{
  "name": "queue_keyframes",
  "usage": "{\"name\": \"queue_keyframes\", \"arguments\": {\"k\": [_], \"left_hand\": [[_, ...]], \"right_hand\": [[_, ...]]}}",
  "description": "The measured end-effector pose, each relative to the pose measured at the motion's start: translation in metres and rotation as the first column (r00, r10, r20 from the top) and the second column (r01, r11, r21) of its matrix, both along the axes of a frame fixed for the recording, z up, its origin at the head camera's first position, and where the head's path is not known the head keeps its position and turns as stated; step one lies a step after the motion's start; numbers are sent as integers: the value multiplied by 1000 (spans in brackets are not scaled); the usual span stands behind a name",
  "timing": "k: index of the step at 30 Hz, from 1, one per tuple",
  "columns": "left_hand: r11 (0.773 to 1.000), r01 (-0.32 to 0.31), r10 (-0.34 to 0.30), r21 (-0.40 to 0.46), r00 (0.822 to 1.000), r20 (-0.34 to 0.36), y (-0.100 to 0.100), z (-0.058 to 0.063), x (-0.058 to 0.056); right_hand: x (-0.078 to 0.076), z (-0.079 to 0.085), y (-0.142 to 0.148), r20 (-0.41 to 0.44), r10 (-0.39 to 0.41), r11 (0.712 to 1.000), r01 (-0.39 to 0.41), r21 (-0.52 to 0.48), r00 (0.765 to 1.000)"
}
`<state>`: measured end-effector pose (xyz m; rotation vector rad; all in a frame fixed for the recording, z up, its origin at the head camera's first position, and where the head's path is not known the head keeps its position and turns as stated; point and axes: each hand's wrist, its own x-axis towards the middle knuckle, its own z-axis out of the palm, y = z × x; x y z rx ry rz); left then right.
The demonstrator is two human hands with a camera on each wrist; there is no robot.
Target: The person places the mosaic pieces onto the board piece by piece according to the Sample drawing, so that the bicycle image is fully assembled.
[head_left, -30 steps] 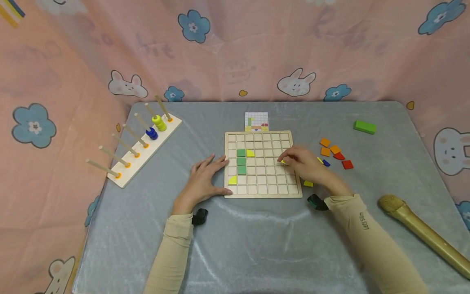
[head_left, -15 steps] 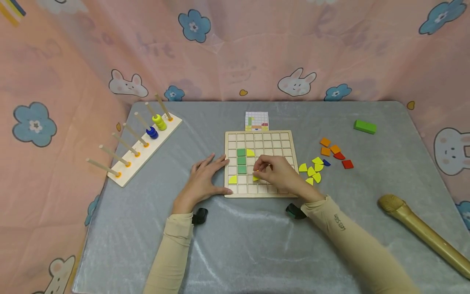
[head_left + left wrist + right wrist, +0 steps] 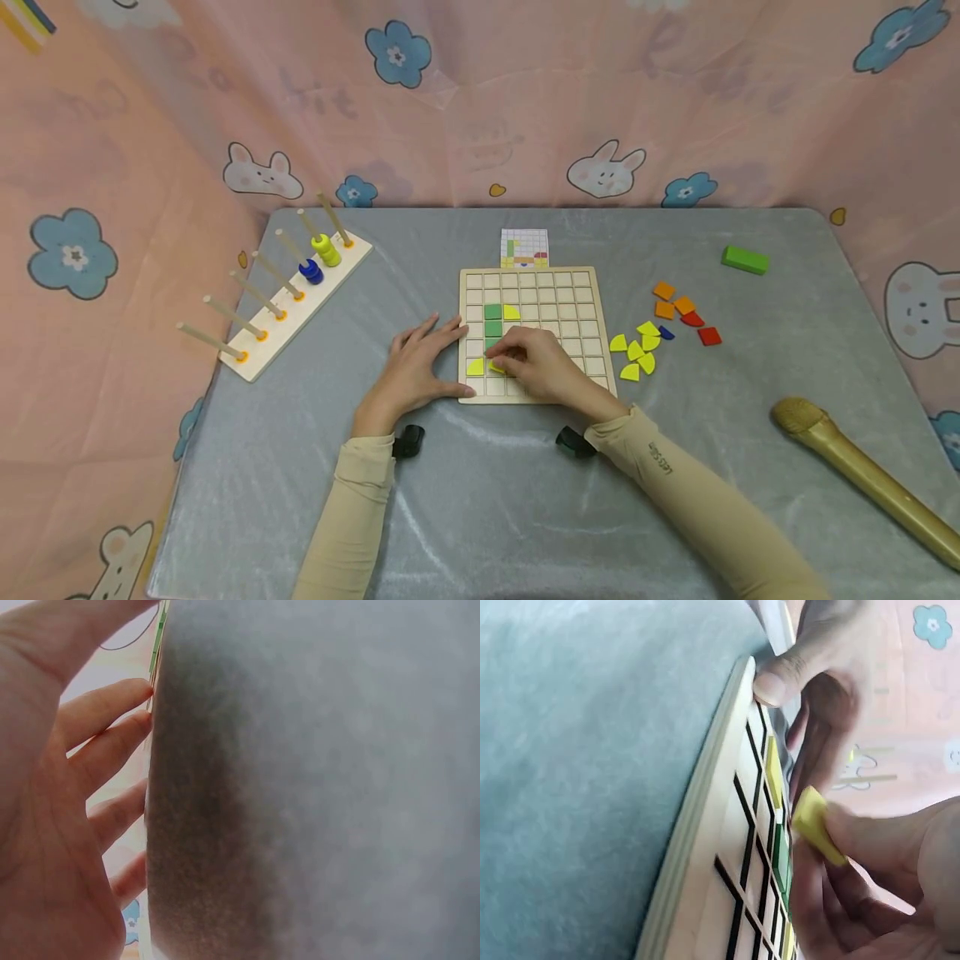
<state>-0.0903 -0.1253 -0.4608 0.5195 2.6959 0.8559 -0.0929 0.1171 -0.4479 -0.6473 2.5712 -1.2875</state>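
Observation:
A wooden grid board [image 3: 551, 389] lies on the grey table. My left hand [image 3: 420, 367] rests at its left edge, fingers spread and thumb on the lower left corner; the left wrist view shows those fingers extended. My right hand [image 3: 543, 362] pinches a yellow quarter-circle tile [image 3: 816, 825] between thumb and fingers, low over the lower left cells. Just left of it a yellow tile [image 3: 475, 367] sits in a cell. Green square tiles [image 3: 492, 312] stand in a column above, the lowest partly hidden by my right hand, with another yellow tile [image 3: 512, 312] beside the top one.
Loose yellow tiles [image 3: 636, 350], orange tiles [image 3: 664, 310], red tiles [image 3: 709, 336] and a blue tile [image 3: 667, 332] lie right of the board. A pattern card [image 3: 524, 247] touches its top edge. Around stand a peg rack [image 3: 296, 312], a green block [image 3: 746, 259] and a bamboo-like stick [image 3: 862, 471].
My right hand has carried the yellow tile leftward across the board, from its right side to the lower left cells. The left hand has stayed in place.

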Motion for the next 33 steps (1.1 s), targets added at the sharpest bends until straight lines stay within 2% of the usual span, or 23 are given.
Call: {"name": "queue_keyframes", "arguments": {"k": [4,7,13,16,21,27,33], "left_hand": [[1000,-1,1,-13,1000,2,1,0,0],[1000,-4,4,-14,1000,5,1,-1,0],[1000,-7,7,-3,1000,3,0,-1,0],[1000,-5,5,2,1000,5,0,-1,-1],[1000,-5,5,3,1000,6,0,-1,0],[1000,-10,10,-9,1000,2,0,-1,1],[1000,-8,8,-7,1000,1,0,-1,1]], "right_hand": [[1,-2,-2,-42,44,999,-43,23,998],[2,-4,-2,-39,34,999,-33,39,999],[4,-4,-7,-12,-85,995,85,45,996],[6,-5,-10,-7,-166,986,166,34,986],[9,-7,-16,-18,-252,968,252,15,968],[11,-8,-23,-33,-286,958,287,21,958],[15,-5,-22,4,-279,959,278,59,960]]}}
